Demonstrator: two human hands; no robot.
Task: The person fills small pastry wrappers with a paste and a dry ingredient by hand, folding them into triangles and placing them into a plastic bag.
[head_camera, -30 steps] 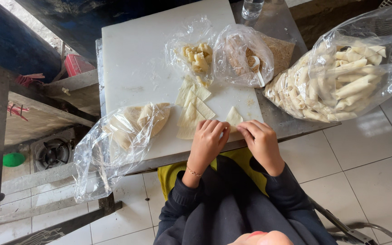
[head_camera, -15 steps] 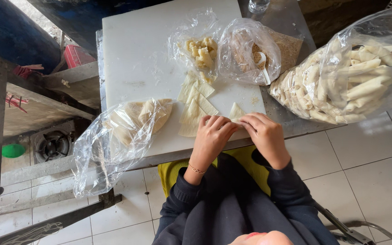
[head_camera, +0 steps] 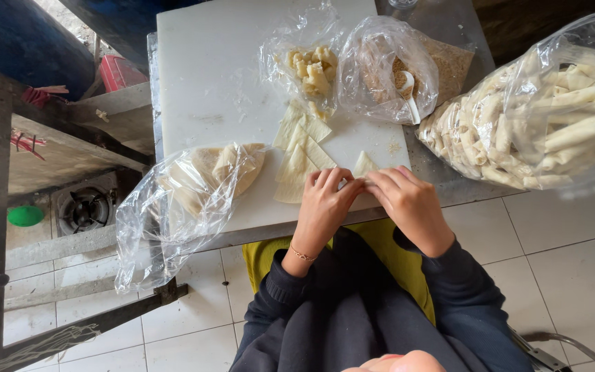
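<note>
My left hand [head_camera: 325,203] and my right hand [head_camera: 405,200] meet over a pale triangular pastry wrapper [head_camera: 364,165] near the front edge of a white cutting board [head_camera: 215,83]. Both sets of fingers pinch the wrapper's lower part. To the left of it lies a loose stack of cut wrappers [head_camera: 301,153]. Behind it stand a clear bag of pale filling chunks [head_camera: 311,69] and a clear bag of brown crumbs with a white spoon [head_camera: 408,89] in it.
A large clear bag of rolled pastries [head_camera: 545,131] fills the right side. Another clear bag with folded wrappers [head_camera: 194,186] hangs over the board's left front edge. Below left are a gas burner [head_camera: 87,207], a green lid [head_camera: 24,215] and white floor tiles.
The hands have stayed on the wrapper with only small finger movement. The camera has shifted slightly.
</note>
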